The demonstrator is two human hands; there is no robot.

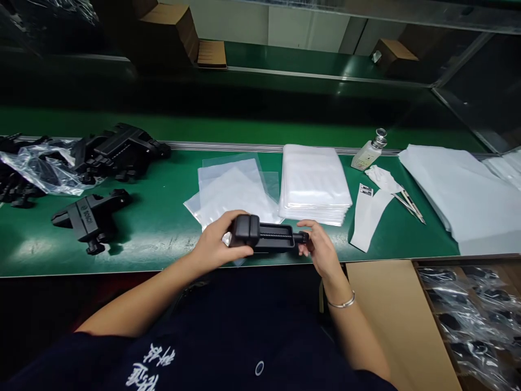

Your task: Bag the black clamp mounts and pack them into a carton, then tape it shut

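A black plastic clamp bracket (274,237) with a threaded screw along its slot is held level above the table's front edge. Wrapped round its thick left end is my left hand (222,239), thumb in front. The fingers of my right hand (319,247) close on the small knob at the bracket's right end. Just beyond the bracket lie loose clear plastic bags (232,190), spread over one another. To their right sits a neat stack of plastic bags (313,182). Another black bracket, marked BOSCH (90,217), rests on the table at the left.
More black brackets (122,146) and crumpled plastic film (49,168) lie at the back left. A bottle (369,150), white label strips (368,217) and tweezers (411,205) are on the right, beside white sheets (468,190). Below stands an open carton (401,320) with bagged parts (472,309).
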